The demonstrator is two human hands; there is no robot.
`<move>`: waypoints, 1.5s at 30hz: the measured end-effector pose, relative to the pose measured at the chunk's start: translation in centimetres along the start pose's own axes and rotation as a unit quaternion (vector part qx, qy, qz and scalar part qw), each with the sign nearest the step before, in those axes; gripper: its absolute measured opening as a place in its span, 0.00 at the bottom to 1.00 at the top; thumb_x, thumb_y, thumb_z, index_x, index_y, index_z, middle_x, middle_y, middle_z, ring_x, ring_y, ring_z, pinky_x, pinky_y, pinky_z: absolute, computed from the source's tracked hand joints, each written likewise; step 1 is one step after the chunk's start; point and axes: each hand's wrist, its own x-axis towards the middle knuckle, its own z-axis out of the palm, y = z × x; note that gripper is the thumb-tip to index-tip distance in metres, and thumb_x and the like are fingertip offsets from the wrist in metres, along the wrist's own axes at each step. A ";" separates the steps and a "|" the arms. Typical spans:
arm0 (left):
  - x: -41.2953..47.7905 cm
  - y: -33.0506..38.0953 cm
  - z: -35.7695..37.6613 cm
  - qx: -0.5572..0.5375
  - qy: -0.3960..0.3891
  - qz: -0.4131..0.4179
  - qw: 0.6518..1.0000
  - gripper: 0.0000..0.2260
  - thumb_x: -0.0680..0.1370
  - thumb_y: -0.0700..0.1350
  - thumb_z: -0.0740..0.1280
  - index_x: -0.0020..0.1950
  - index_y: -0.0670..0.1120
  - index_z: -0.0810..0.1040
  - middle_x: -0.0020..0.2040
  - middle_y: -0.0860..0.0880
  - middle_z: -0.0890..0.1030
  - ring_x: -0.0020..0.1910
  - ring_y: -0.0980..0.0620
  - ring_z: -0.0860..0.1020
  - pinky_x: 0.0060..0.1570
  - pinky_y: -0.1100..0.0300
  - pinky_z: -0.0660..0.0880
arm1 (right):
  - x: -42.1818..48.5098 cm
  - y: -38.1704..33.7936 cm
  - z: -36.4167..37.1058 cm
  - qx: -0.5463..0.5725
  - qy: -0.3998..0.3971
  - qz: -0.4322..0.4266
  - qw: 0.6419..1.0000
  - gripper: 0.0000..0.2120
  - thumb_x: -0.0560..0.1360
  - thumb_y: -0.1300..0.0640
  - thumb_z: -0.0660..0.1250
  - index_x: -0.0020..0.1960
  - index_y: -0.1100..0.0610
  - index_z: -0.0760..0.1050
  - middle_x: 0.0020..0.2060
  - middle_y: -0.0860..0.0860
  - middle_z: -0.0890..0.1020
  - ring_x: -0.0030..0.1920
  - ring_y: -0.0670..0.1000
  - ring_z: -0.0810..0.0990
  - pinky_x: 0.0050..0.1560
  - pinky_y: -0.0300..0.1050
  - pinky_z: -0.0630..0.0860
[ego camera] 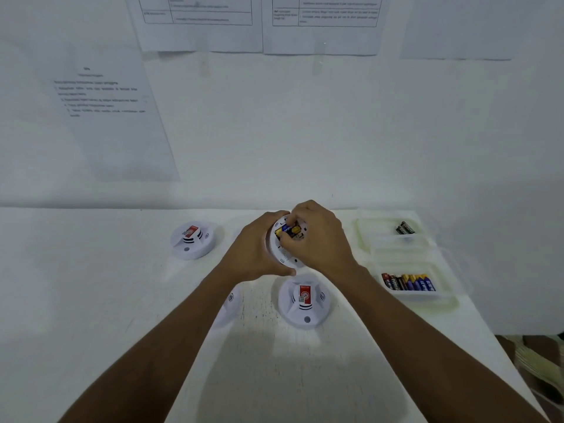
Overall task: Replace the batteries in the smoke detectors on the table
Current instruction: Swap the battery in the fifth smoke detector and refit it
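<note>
Work is under way on one smoke detector (285,242), lifted off the table (122,300) and turned so its open back faces the camera. The left hand (256,248) cups its rim from the left, fingers curled round the edge and the thumb under the lower rim. The right hand (314,236) sits over the battery bay, fingertips (287,238) pressed together on a blue-and-yellow battery (288,231) lying in the compartment. Whether that cell is going in or coming out cannot be told from this view, though its colours match the blue-and-yellow ones in the near tray.

Three other detectors rest face up on the table: one toward the far left (192,239), one at the middle nearer the front edge (303,302), and a third (230,303) mostly hidden behind the left forearm. None shows an open back, so it is not clear which of them, if any, are already done.

Along the right edge stand two clear trays. The far tray (381,227) holds a couple of dark batteries (405,228), probably spent ones. The near tray (445,300) holds a row of batteries (409,282), some dark red, some blue and yellow.

My reading is that the task is in an early or middle stage: one unit is open in the hands, and its cover must still be closed.
</note>
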 end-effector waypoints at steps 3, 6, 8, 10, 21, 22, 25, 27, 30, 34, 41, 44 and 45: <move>-0.2 0.7 -0.1 0.027 0.014 0.019 0.999 0.42 0.58 0.50 0.82 0.69 0.55 0.69 0.59 0.60 0.72 0.58 0.63 0.71 0.58 0.74 0.65 | -0.6 -0.7 -0.3 -0.004 0.013 0.018 1.000 0.15 0.64 0.45 0.67 0.44 0.53 0.77 0.44 0.47 0.78 0.42 0.46 0.74 0.38 0.30 0.61; -0.6 1.6 0.0 0.043 0.018 0.030 0.998 0.41 0.58 0.49 0.82 0.68 0.54 0.69 0.60 0.59 0.73 0.58 0.61 0.72 0.60 0.67 0.68 | -1.1 -1.5 -0.9 -0.010 0.026 0.029 0.999 0.12 0.64 0.46 0.68 0.41 0.51 0.70 0.40 0.45 0.74 0.40 0.48 0.73 0.35 0.32 0.61; -0.8 1.9 0.2 0.038 0.020 0.032 0.999 0.41 0.59 0.49 0.82 0.69 0.55 0.69 0.62 0.57 0.75 0.59 0.60 0.72 0.61 0.66 0.69 | -1.4 -2.1 -1.2 -0.024 0.030 0.042 0.998 0.13 0.64 0.46 0.64 0.42 0.51 0.66 0.37 0.45 0.71 0.38 0.48 0.72 0.34 0.35 0.62; -1.0 1.9 0.4 0.036 0.018 0.027 0.999 0.41 0.60 0.48 0.82 0.69 0.55 0.69 0.64 0.57 0.75 0.60 0.60 0.73 0.61 0.68 0.68 | -1.6 -2.5 -1.3 -0.033 0.029 0.054 0.998 0.13 0.64 0.46 0.62 0.42 0.52 0.66 0.37 0.46 0.71 0.38 0.48 0.72 0.36 0.38 0.65; -2.0 2.5 1.5 -0.047 0.026 0.024 0.998 0.38 0.56 0.56 0.81 0.63 0.61 0.70 0.59 0.63 0.77 0.59 0.64 0.76 0.58 0.71 0.72 | -3.5 0.0 -2.4 0.013 0.029 -0.103 0.994 0.11 0.71 0.52 0.69 0.52 0.52 0.83 0.62 0.53 0.79 0.59 0.55 0.78 0.58 0.55 0.75; -2.0 2.6 1.8 -0.053 0.024 0.026 0.998 0.39 0.56 0.58 0.80 0.64 0.60 0.71 0.60 0.61 0.78 0.60 0.61 0.77 0.60 0.66 0.73 | -3.6 0.2 -2.7 0.014 0.051 -0.123 0.991 0.10 0.72 0.51 0.69 0.51 0.52 0.83 0.61 0.52 0.79 0.60 0.54 0.77 0.59 0.55 0.73; -2.0 3.0 2.5 -0.050 0.017 0.027 0.998 0.42 0.57 0.57 0.81 0.68 0.53 0.71 0.62 0.55 0.78 0.61 0.55 0.77 0.61 0.57 0.75 | -4.0 0.4 -5.0 0.099 0.100 -0.085 0.986 0.07 0.74 0.53 0.69 0.49 0.54 0.82 0.50 0.48 0.82 0.53 0.48 0.77 0.55 0.41 0.71; -2.0 3.3 3.0 -0.049 0.009 0.036 0.998 0.43 0.57 0.54 0.83 0.69 0.52 0.70 0.62 0.57 0.78 0.61 0.58 0.77 0.59 0.62 0.75 | -4.5 1.8 -7.2 0.135 0.099 -0.013 0.986 0.05 0.74 0.55 0.71 0.50 0.52 0.80 0.42 0.46 0.83 0.45 0.45 0.78 0.48 0.32 0.70; -1.8 4.0 4.0 -0.053 0.000 0.034 0.998 0.42 0.58 0.48 0.84 0.68 0.54 0.69 0.61 0.61 0.77 0.59 0.65 0.75 0.54 0.73 0.73 | -6.0 6.1 -10.7 0.075 0.052 0.064 0.994 0.05 0.75 0.54 0.70 0.51 0.47 0.78 0.35 0.45 0.83 0.40 0.43 0.80 0.43 0.33 0.72; -1.2 5.6 5.8 -0.058 -0.007 0.047 0.997 0.43 0.57 0.47 0.85 0.68 0.54 0.70 0.61 0.60 0.78 0.60 0.62 0.76 0.55 0.72 0.73 | -7.8 11.8 -13.9 -0.118 -0.060 0.146 0.980 0.02 0.75 0.50 0.69 0.44 0.46 0.77 0.33 0.42 0.82 0.40 0.47 0.80 0.52 0.49 0.73; -0.8 8.1 8.6 -0.069 -0.015 0.066 0.995 0.43 0.57 0.46 0.85 0.69 0.52 0.70 0.62 0.60 0.78 0.61 0.60 0.76 0.58 0.66 0.75 | -8.9 17.0 -14.9 -0.327 -0.157 0.152 0.919 0.05 0.75 0.46 0.66 0.42 0.45 0.72 0.39 0.44 0.83 0.42 0.48 0.78 0.49 0.48 0.56; -0.8 8.7 9.6 -0.072 -0.014 0.068 0.995 0.43 0.57 0.47 0.84 0.69 0.52 0.70 0.62 0.59 0.78 0.61 0.59 0.76 0.60 0.62 0.75 | -8.9 17.7 -14.9 -0.343 -0.162 0.140 0.914 0.02 0.76 0.49 0.66 0.46 0.45 0.76 0.42 0.45 0.82 0.45 0.49 0.79 0.50 0.49 0.55; -0.9 8.9 9.9 -0.072 -0.013 0.066 0.995 0.43 0.57 0.48 0.84 0.69 0.52 0.70 0.62 0.59 0.78 0.61 0.58 0.76 0.60 0.61 0.75 | -8.9 17.7 -14.9 -0.348 -0.158 0.134 0.914 0.03 0.76 0.50 0.65 0.47 0.45 0.78 0.42 0.45 0.82 0.46 0.50 0.79 0.49 0.49 0.55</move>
